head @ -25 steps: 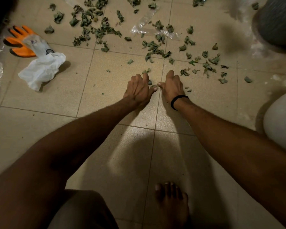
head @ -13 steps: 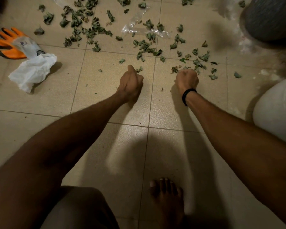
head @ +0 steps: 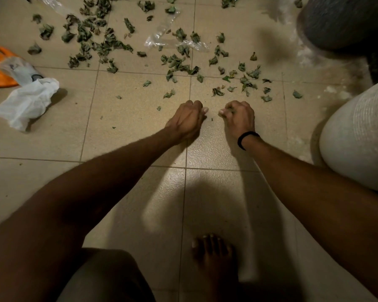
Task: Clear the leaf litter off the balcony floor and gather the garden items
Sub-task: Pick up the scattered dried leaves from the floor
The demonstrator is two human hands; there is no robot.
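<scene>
As seen through the head camera, both hands are held down at the tiled floor (head: 129,131), just apart. The left hand (head: 187,120) is clenched into a fist; whether anything is enclosed cannot be told. The right hand (head: 238,118) is curled round bits of leaf litter (head: 177,64), most of which is scattered on the tiles beyond. An orange glove (head: 0,66) and a crumpled white bag (head: 26,101) are seen at the far left, touching.

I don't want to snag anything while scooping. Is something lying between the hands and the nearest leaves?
Nothing visible: only bare tile separates the left hand and right hand from the nearest leaves. A clear plastic scrap lies farther back among the leaves.
</scene>
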